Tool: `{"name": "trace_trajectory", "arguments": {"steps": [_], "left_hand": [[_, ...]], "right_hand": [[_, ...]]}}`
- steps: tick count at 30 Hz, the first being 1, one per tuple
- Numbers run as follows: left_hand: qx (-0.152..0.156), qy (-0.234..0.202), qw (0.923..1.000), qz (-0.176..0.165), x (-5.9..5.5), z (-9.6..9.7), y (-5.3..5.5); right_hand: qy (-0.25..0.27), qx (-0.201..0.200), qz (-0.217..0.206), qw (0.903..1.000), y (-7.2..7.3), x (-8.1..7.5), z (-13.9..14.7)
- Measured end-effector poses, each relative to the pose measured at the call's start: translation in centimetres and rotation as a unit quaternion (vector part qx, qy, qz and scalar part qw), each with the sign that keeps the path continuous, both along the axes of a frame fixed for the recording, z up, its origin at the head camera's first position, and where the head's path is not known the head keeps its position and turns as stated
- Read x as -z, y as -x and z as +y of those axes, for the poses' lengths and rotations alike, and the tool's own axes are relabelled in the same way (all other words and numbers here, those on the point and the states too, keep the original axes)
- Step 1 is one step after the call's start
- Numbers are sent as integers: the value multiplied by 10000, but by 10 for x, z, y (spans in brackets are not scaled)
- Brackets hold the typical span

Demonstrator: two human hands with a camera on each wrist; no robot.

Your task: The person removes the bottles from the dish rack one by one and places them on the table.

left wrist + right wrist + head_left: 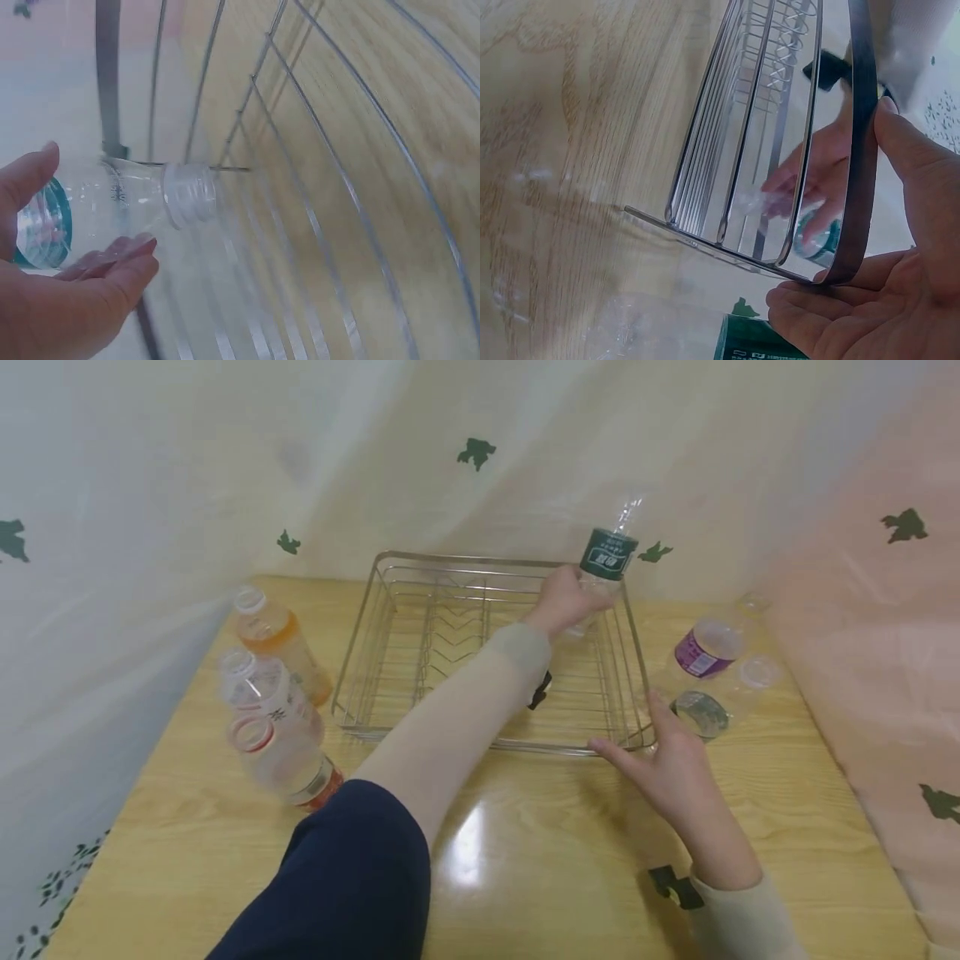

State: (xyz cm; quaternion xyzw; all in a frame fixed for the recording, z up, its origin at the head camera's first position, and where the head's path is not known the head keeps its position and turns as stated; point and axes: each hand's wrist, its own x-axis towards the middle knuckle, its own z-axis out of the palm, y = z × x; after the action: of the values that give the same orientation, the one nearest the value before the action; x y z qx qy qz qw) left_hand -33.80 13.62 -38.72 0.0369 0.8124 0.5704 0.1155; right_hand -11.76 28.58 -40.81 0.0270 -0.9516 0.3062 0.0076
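Note:
My left hand (568, 598) holds a clear plastic bottle with a green label (608, 555) inside the right part of a wire dish rack (491, 745). The bottle is tilted neck down; in the left wrist view its uncapped neck (189, 193) points at the rack's wires. At the rack's front right corner, my right hand (675, 764) grips the metal rim, thumb on one side and fingers curled under it, as the right wrist view shows. Just beyond that hand is another green-labelled bottle (701, 714).
Three bottles stand left of the rack: one orange-banded (270, 631), one clear (262, 685), one with a red lower label (288, 764). A purple-labelled bottle (703, 647) is at the right. Patterned curtains (480, 410) hang behind the wooden table (540, 877).

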Motion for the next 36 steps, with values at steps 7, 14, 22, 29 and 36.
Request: {"name": "trace_trajectory", "arguments": {"steps": [7, 14, 22, 29, 36], "left_hand": [[268, 518, 9967, 564, -33, -12, -32], [439, 805, 9928, 775, -60, -35, -69], [622, 1143, 9823, 1348, -72, -70, -122], [607, 2012, 9625, 1717, -77, -109, -169], [632, 2531, 9457, 1939, -69, -139, -202]], "right_hand": [[-19, -30, -2, 10000, 0, 0, 0], [-20, -41, -46, 10000, 1, 0, -1], [49, -6, -99, 9999, -2, -2, 1], [46, 24, -47, 10000, -2, -4, 1], [33, 5, -155, 9999, -2, -3, -1]]}}
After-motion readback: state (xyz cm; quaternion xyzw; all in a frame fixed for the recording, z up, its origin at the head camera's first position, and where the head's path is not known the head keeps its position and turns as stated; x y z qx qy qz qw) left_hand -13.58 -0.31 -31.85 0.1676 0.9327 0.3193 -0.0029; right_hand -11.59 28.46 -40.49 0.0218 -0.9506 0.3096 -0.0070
